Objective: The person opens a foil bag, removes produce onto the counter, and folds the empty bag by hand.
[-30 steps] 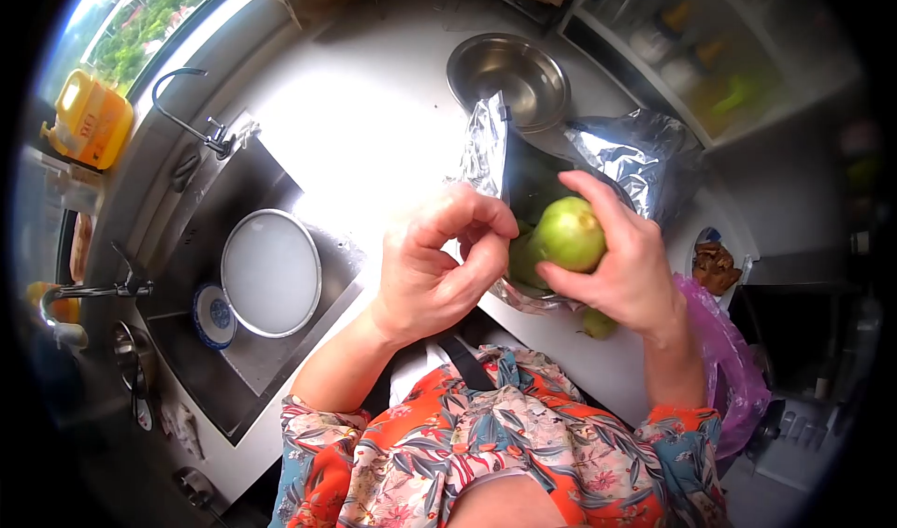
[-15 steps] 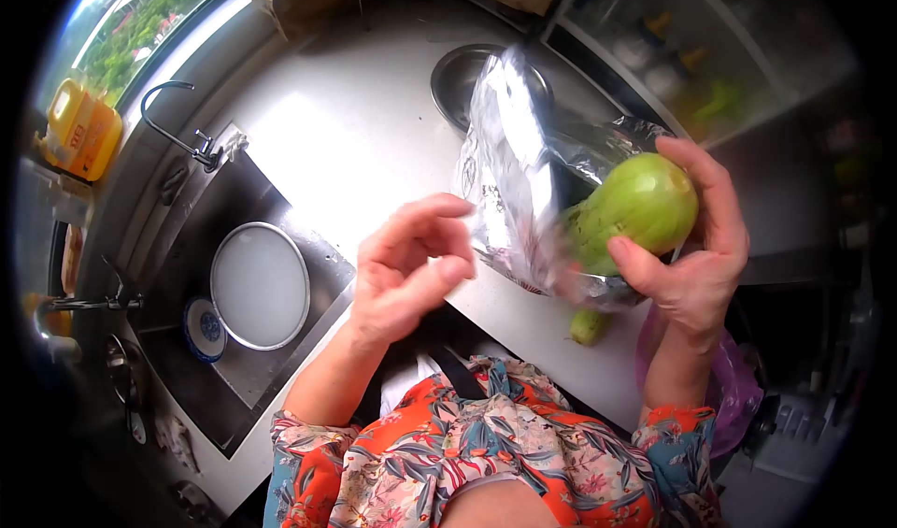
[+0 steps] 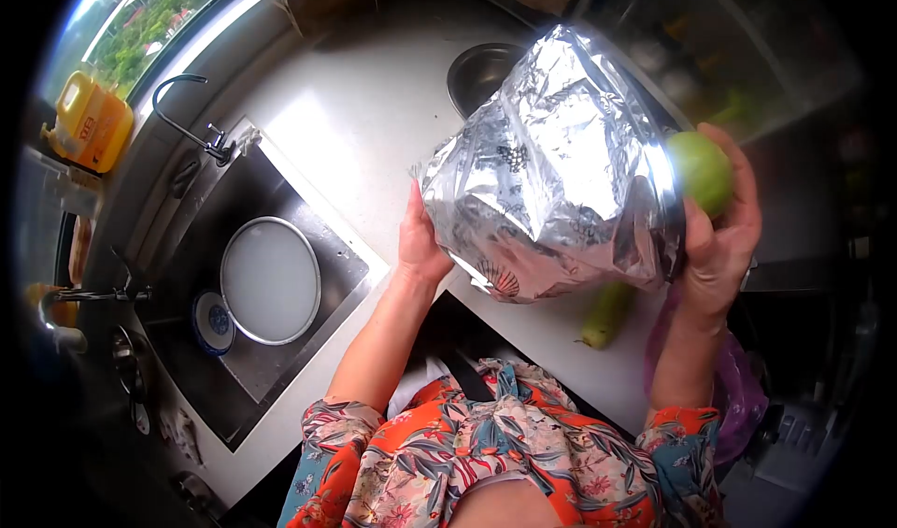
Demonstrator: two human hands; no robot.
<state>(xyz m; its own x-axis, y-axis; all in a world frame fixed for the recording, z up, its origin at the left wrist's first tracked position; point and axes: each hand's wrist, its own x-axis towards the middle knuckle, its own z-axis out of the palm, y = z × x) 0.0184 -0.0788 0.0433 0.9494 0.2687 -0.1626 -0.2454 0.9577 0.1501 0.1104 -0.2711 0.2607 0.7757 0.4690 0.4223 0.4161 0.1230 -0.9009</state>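
Observation:
A large, crinkled silver foil bag (image 3: 561,164) is raised above the counter, its mouth facing right. My left hand (image 3: 422,246) grips its left corner; the thumb shows in front, and the bag hides most of the fingers. In my right hand (image 3: 724,238) is a pale green gourd (image 3: 703,173), its rounded end sticking out at the bag's mouth while the rest is out of sight within or behind the foil. Below the bag, a second, slimmer green vegetable (image 3: 605,318) lies on the counter, partly covered from view.
At left is a sink (image 3: 280,378) with a round, pale lid-like disc (image 3: 271,280) and a blue-patterned dish (image 3: 214,322). Behind the bag stands a metal bowl (image 3: 478,75). A purple plastic bag (image 3: 743,392) hangs near my right forearm. A yellow jug (image 3: 93,121) stands by the window.
My left hand has gone from free in the air to the bag's left corner. The bag is spread wider and turned, now covering most of the gourd, which has shifted right with my right hand.

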